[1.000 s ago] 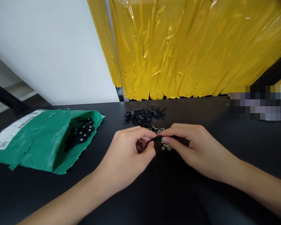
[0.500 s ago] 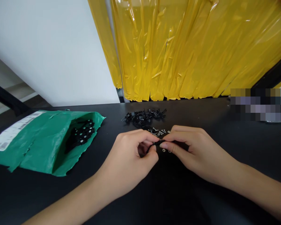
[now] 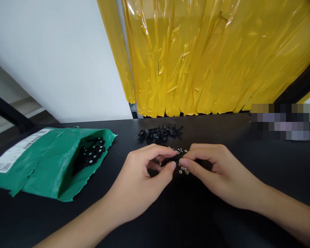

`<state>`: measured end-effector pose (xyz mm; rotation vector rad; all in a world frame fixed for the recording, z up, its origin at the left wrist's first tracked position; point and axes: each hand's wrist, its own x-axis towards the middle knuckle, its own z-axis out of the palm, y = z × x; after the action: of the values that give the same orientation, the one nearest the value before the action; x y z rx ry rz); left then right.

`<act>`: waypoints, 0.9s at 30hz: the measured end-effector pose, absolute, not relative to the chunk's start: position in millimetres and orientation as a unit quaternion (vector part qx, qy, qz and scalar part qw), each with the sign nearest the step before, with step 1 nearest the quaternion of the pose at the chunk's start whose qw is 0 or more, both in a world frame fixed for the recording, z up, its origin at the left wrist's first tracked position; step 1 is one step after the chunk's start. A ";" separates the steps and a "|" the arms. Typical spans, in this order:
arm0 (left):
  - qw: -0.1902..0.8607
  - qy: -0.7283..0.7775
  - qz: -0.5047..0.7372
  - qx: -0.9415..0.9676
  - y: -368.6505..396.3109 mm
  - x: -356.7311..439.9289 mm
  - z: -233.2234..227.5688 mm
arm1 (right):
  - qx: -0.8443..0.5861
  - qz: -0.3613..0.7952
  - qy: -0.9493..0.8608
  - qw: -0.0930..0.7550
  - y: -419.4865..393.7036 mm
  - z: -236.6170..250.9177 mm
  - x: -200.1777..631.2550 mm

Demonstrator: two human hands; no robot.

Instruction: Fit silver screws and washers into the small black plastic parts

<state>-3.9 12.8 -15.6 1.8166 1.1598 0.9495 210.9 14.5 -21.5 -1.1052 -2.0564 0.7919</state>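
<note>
between the fingertips of the left hand [image 3: 144, 179] and the right hand [image 3: 219, 175], a small black piece [image 3: 169, 160] is being held, seemingly just above the counter [image 3: 209, 220]. left fingers: thumb and index are pinching the piece from its near and far sides, a gap showing toward the palm. right fingers: thumb and index tips are forming a narrow pinch at the piece's right end; cannot tell whether they are gripping that end or something smaller.

handling, as judged: the left fingers are best serving as the clamp, bracing the piece without tilting it, while the right fingertips are doing the fine work. light pressure is probably suiting a part this small; squeezing hard is risking a slip. working low is sensible, since silvery screws [image 3: 180, 151] and pale washers [image 3: 183, 170] are lying right by the fingers.

pose: both forearms are slanting inward from the near side, backs of the hands facing up, the two sets of fingertips almost meeting.

around the fingers: the screws are lying just beyond the tips; the washers are lying beside the right thumb tip, toward the person; a heap of black parts [image 3: 157, 133] is sitting farther out past the left fingers; a green bag [image 3: 46, 162] is resting well to their left, its mouth opening toward them.
</note>
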 end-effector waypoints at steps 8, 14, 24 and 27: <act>0.595 0.392 0.378 0.591 17.5 -9.3 -18.4 | -0.431 0.380 -0.718 0.392 12.1 -20.8 205.5; 0.611 0.377 0.387 0.579 19.1 -6.4 -21.4 | -0.417 0.362 -0.739 0.386 13.1 -23.1 204.4; 0.625 0.377 0.385 0.564 20.0 -6.3 -21.2 | -0.411 0.345 -0.759 0.369 12.0 -21.9 206.0; 0.622 0.381 0.378 0.571 19.7 -6.2 -21.1 | -0.413 0.345 -0.762 0.360 11.5 -21.8 205.2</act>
<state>-6.2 19.7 -21.1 1.3123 0.8746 0.8679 205.2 11.5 -21.8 -1.0644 -1.9641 0.8892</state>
